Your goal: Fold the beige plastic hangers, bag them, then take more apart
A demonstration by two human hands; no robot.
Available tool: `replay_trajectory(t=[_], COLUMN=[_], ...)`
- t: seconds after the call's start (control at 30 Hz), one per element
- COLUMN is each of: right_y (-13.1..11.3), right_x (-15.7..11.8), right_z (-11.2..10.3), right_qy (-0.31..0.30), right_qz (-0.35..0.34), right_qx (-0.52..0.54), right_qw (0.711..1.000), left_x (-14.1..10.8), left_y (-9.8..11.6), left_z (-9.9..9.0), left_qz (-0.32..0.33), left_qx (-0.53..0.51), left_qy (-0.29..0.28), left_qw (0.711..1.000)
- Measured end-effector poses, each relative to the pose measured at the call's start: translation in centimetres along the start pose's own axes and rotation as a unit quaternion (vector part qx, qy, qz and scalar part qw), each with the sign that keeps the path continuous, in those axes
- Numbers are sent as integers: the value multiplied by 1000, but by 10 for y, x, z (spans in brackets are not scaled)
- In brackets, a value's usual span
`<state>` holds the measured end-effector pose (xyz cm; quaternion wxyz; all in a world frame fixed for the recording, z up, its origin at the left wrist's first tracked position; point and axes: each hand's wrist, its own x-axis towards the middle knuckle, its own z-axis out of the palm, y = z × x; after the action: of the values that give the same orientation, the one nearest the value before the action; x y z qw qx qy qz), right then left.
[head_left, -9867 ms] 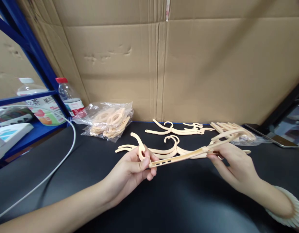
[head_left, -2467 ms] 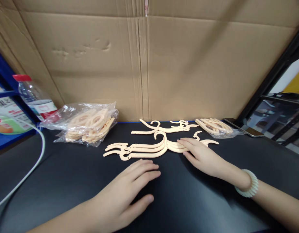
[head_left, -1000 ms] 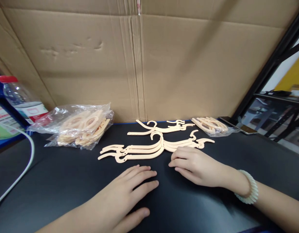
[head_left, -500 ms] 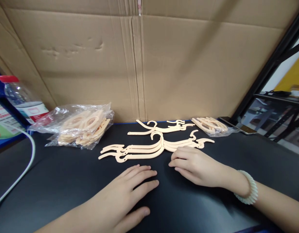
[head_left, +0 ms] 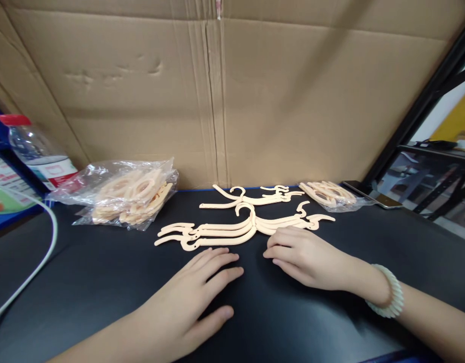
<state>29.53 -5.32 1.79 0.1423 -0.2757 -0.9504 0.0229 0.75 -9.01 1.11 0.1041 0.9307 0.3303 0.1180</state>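
Spread on the black tabletop, my left hand [head_left: 202, 292] has its fingers apart and holds nothing. Its fingertips lie just in front of a stack of cream folding hangers [head_left: 224, 234], whose hooks point away from me. My right hand [head_left: 304, 257] rests with loosely curled fingers at the right front of that stack, hiding a bit of the hanger arms. Nothing shows between its fingers, and a pale coiled band [head_left: 390, 292] circles the wrist. Behind the stack lies another group of cream hangers [head_left: 251, 199], one arm angled backward.
A clear plastic bag [head_left: 134, 194] of folded cream pieces sits at the left, near a red-capped bottle [head_left: 43, 151] and a white cable [head_left: 53, 237]. Back right are a smaller bag [head_left: 328, 195] and a phone [head_left: 372, 195]. Cardboard [head_left: 141, 101] stands behind.
My left hand has shifted slightly forward and left, nearer the front hanger. My right hand keeps its place, and the hangers look unmoved.
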Motion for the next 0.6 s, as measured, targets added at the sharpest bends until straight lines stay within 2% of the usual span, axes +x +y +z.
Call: replay_trajectory(t=[0.17, 0.6], right_y=[-1, -1], right_x=[-1, -1], right_z=[-1, -3], right_qy=[1, -14], right_qz=[-2, 5], right_qx=[2, -2], right_qw=[1000, 1000], left_x=[0, 1], left_y=[-3, -3], left_z=[7, 7], left_qz=[-34, -31], left_qx=[-5, -21], left_qy=[62, 60], left_qw=[997, 997])
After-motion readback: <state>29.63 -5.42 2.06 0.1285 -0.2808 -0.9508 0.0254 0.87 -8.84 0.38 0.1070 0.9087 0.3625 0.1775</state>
